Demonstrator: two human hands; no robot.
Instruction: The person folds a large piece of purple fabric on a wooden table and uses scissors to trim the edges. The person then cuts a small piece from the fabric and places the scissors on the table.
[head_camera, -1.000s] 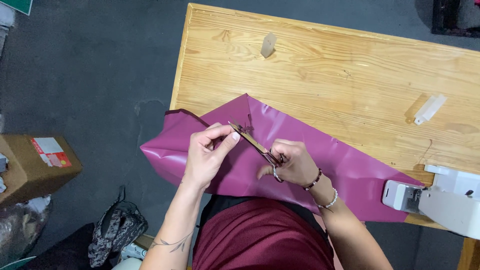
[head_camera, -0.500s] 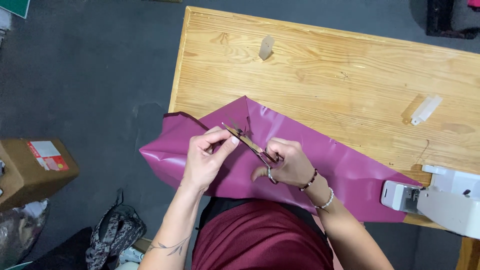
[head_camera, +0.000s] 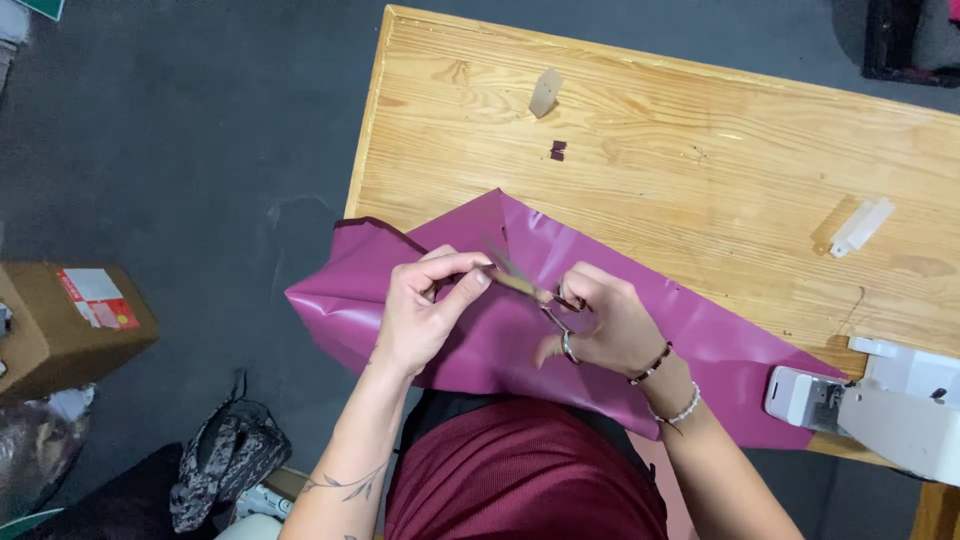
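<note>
1. The magenta sheet looks like smooth, faintly glossy coated cloth or vinyl.
2. The scissors are shiny metal.
3. The table is pale, grained wood with a satin finish.
4. The sewing machine is smooth white plastic.
5. The box is matt brown cardboard.

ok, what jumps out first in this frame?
The magenta sheet draped over the near edge of the wooden table, with both hands working on it. The right hand grips scissors, the left hand pinches the material at the blade tips. A white sewing machine sits at the table's right corner, a cardboard box on the floor to the left.
</note>
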